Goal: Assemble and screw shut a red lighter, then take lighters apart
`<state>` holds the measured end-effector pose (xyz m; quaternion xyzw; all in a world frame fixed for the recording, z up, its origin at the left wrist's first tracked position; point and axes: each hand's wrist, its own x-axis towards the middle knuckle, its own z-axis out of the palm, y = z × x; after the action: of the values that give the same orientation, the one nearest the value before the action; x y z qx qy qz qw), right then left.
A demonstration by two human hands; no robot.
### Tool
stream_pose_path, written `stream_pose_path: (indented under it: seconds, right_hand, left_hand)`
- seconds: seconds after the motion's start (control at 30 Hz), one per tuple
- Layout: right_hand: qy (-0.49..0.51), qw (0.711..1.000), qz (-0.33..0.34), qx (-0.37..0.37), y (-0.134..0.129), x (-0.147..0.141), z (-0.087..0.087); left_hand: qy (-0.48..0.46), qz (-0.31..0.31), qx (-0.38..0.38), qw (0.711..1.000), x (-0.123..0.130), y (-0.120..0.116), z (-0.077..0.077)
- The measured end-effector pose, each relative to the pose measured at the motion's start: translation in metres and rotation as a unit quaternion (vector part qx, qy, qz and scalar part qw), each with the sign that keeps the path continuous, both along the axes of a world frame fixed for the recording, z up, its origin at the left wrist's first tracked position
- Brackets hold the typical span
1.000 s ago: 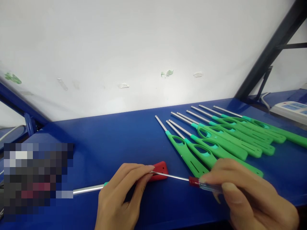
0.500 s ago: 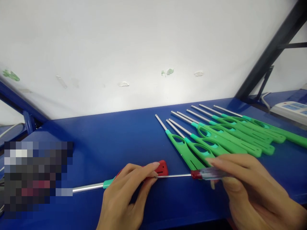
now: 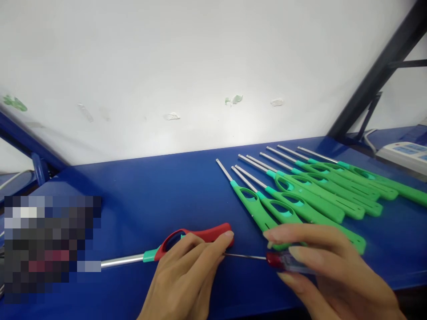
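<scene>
A red lighter point(image 3: 211, 233) lies on the blue table point(image 3: 133, 200), a clear-handled screwdriver point(image 3: 247, 256) near its end.

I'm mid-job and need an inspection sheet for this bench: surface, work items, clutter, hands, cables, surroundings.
Surface: blue tabletop, no spill visible.
Work items: red long-nosed lighter lying crosswise; green long-nosed lighters side by side on the right, some overlapping; screwdriver with its tip hidden at the left fingers.
Clutter: nothing seen in the open; the pixelated area at left cannot be judged.
Hands: left hand on the red lighter's handle; right hand grips the screwdriver.
Cables: one white cable at far left, another beside the white device at right.
Surroundings: white wall with peeled patches; dark post at right.
</scene>
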<state>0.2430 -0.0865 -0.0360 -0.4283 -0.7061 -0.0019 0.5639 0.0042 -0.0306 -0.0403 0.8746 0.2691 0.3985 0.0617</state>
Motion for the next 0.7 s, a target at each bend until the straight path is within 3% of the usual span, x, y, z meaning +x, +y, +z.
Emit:
stream_pose_path:
  seconds: [0.1,0.27,0.43,0.6,0.7]
  right_hand:
    - [0.0,0.999,0.053,0.002,-0.002,0.001,-0.005]
    - [-0.031,0.996,0.082,-0.032,-0.001,0.014,-0.012]
    - [-0.039,0.993,0.107,-0.01,0.007,0.014,0.0]
    - [-0.034,0.995,0.092,0.007,0.008,0.0,0.013]
    - [-0.046,0.999,0.026,-0.002,0.007,-0.01,0.018]
  left_hand:
    - [0.012,0.001,-0.015,1.0,-0.002,0.0,-0.001]
    - [0.01,-0.014,-0.022,1.0,-0.003,-0.001,-0.002]
    - [0.018,-0.028,-0.002,0.999,-0.002,-0.001,-0.001]
    - [0.016,-0.042,-0.013,0.999,0.0,-0.001,0.004]
    - [-0.01,-0.023,-0.006,1.0,0.004,0.002,0.01]
